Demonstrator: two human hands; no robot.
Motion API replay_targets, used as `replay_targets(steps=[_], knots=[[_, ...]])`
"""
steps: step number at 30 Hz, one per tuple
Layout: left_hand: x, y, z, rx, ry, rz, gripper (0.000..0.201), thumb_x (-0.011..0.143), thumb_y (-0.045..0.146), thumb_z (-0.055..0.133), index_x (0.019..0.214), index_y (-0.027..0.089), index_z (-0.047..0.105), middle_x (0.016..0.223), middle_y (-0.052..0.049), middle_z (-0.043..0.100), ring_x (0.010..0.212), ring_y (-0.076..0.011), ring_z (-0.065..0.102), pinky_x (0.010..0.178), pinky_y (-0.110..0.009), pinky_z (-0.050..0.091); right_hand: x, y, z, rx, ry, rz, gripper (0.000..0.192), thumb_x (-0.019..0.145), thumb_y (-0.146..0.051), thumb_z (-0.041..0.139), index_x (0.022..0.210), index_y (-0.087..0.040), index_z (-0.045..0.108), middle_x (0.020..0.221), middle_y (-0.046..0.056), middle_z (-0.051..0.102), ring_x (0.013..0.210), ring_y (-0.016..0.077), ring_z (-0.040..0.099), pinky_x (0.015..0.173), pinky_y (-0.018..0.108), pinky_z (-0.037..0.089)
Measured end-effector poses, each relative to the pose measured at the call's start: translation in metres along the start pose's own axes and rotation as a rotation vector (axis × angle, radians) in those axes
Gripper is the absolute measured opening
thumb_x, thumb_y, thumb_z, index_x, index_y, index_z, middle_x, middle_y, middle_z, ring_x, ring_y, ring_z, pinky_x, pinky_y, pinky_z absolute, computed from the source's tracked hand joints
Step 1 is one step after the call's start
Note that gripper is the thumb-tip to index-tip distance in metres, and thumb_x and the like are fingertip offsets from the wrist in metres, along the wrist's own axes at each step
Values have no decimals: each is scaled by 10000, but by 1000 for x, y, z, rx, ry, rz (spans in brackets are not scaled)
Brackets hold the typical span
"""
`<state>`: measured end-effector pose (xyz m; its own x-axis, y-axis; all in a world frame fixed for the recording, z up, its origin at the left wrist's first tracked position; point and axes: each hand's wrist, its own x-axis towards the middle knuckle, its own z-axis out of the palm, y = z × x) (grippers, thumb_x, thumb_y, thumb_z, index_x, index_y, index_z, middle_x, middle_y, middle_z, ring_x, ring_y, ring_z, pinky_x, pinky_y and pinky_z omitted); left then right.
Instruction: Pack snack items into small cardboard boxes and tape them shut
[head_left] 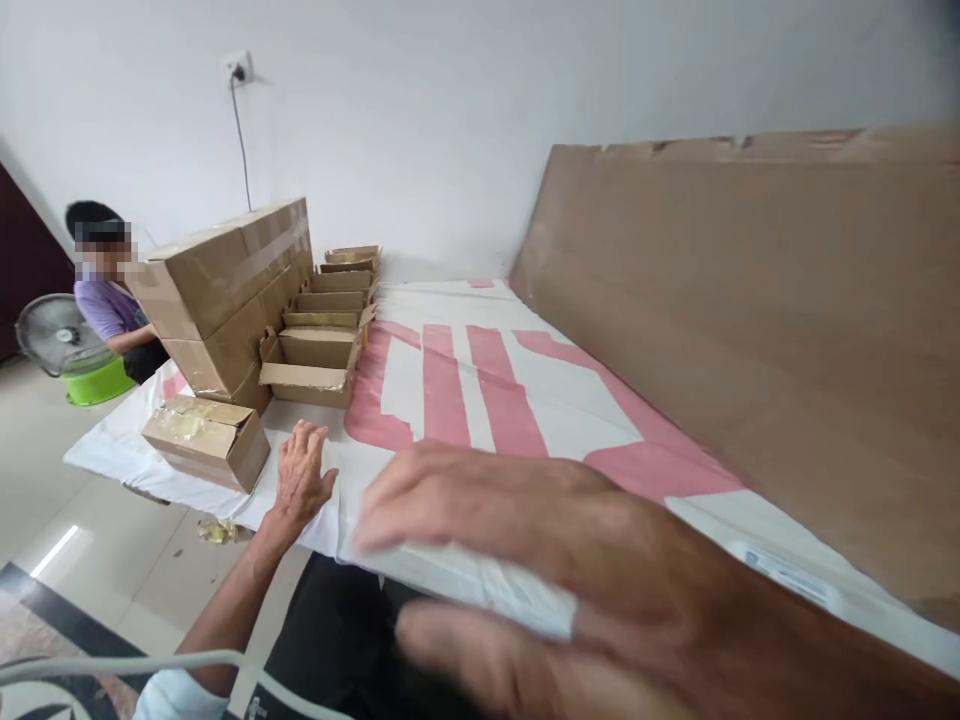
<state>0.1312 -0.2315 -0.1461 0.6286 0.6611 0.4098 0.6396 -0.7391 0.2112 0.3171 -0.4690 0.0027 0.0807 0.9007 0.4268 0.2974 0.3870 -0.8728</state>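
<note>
While both hands press flat, sheet (480,390) lengthwise away, toward wall

— We see a white sheet (570,415) with broad pink bands over the counter; what stands at ten o'clock?

— Plain brown cardboard boxes (225,290), clear tape glinting yellowish on the small box (206,440). At three o'clock we see a tan cardboard panel (750,340); at nine o'clock, a lime-green tub (97,383).
</note>
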Motion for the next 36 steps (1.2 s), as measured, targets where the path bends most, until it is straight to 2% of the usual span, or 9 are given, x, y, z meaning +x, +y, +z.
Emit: replay_targets(steps=[3, 6, 10, 14, 17, 19, 24, 30, 36], knots=[[-15, 2, -7, -9, 14, 29, 604, 853, 160, 703, 1429, 202, 528, 1478, -191, 580, 1449, -405, 506, 1120, -581, 459, 14, 31, -29, -612, 29, -85, 285, 1045, -456, 556, 1140, -254, 733, 1127, 104, 748, 1069, 288, 716, 885, 422, 620], [-28, 3, -19, 7, 72, 73, 533, 881, 154, 678, 1398, 196, 554, 1420, -187, 621, 1420, -392, 537, 1086, -559, 486, -6, 109, -56, -981, 107, -10, 318, 1047, -450, 486, 985, -218, 694, 978, 130, 714, 939, 298, 697, 723, 386, 573], [-32, -13, -52, 26, 201, 96, 336, 964, 221, 617, 1300, 213, 628, 1367, -165, 654, 1382, -355, 569, 1077, -503, 505, -63, 212, -83, -1125, 100, 253, 273, 979, -494, 536, 907, -251, 639, 931, 109, 683, 886, 310, 671, 725, 402, 540], [-16, -65, -106, 67, 304, -120, 365, 980, 382, 602, 1275, 175, 663, 1404, -191, 625, 1312, -365, 604, 1128, -519, 486, -101, 257, -90, -1096, 95, 391, 270, 952, -502, 563, 1003, -255, 657, 991, 102, 686, 982, 316, 685, 823, 412, 546], [3, -119, -146, 133, 290, -427, 490, 932, 461, 616, 1297, 140, 672, 1469, -234, 582, 1374, -424, 566, 1140, -565, 468, -109, 265, -86, -1118, 135, 389, 262, 967, -452, 539, 1047, -240, 671, 1027, 115, 703, 1035, 321, 681, 892, 419, 532], [14, -149, -163, 105, 198, -638, 546, 899, 503, 638, 1293, 127, 680, 1458, -250, 600, 1343, -438, 603, 1106, -558, 497, -108, 266, -84, -1132, 155, 381, 245, 978, -413, 517, 1029, -232, 672, 1041, 125, 714, 1042, 322, 678, 907, 419, 523], [22, -185, -174, -65, 89, -746, 577, 852, 498, 671, 1254, 85, 701, 1257, -193, 741, 1229, -410, 681, 1012, -461, 558, -105, 267, -84, -1111, 179, 392, 227, 990, -372, 474, 984, -228, 650, 1027, 136, 724, 1010, 318, 676, 879, 411, 513], [5, -177, -158, -151, 140, -747, 633, 786, 566, 737, 1230, 116, 715, 1231, -137, 766, 1197, -379, 691, 970, -439, 582, -90, 256, -70, -849, 406, 433, 252, 932, -453, 472, 951, -241, 607, 883, 101, 708, 854, 293, 672, 763, 391, 506], [-15, -112, -113, -417, 125, -589, 845, 659, 754, 755, 1227, 130, 734, 1218, -186, 768, 1085, -379, 721, 830, -429, 615, -41, 214, -16, -150, 524, 468, 425, 854, -653, 596, 967, -245, 625, 690, -6, 616, 686, 233, 602, 693, 371, 518]])
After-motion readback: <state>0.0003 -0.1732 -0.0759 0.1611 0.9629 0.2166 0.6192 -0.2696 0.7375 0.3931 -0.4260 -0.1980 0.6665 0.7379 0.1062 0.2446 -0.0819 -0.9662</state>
